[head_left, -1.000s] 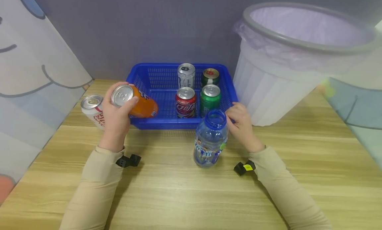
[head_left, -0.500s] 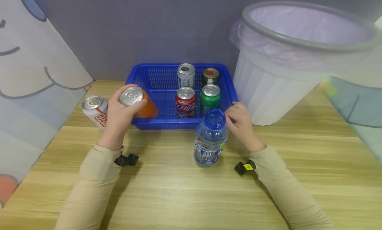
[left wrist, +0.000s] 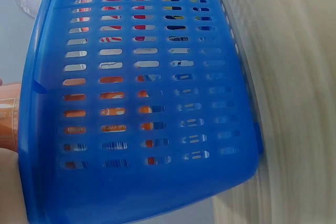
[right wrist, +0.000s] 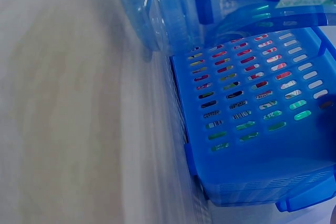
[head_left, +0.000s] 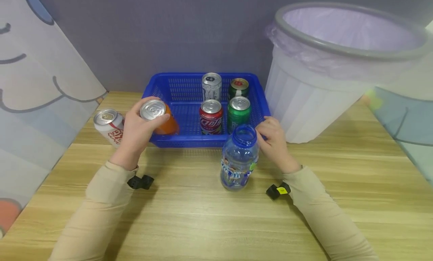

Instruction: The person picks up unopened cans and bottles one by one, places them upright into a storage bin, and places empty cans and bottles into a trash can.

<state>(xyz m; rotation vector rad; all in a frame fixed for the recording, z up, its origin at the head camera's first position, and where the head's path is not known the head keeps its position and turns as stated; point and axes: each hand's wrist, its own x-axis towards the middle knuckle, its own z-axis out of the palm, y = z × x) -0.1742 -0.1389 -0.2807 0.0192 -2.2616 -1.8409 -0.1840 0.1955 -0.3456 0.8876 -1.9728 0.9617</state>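
My left hand (head_left: pixel 136 131) grips an orange can (head_left: pixel 168 125) inside the left end of the blue basket (head_left: pixel 189 141). Orange shows through the basket's slots in the left wrist view, where the can's upper part (left wrist: pixel 8 116) also rises past the rim. Whether its base touches the basket floor, I cannot tell. At the basket's front right corner, my right hand (head_left: pixel 273 140) holds the rim with curled fingers, partly hidden behind a clear blue bottle. That uncapped bottle (head_left: pixel 238 159) stands upright in front of the basket, close beside the right hand.
Inside the basket stand a red can (head_left: pixel 211 118), a green can (head_left: pixel 238 112), a silver can (head_left: pixel 211 87) and a dark green can (head_left: pixel 238 88). A white can (head_left: pixel 109 126) stands left of the basket. A lined white bin (head_left: pixel 304 91) stands at right on the wooden table (head_left: pixel 203 223).
My left hand has moved right and brought the orange can from a tilt over the basket's left rim to nearly upright inside. The right hand and the bottle have stayed put.
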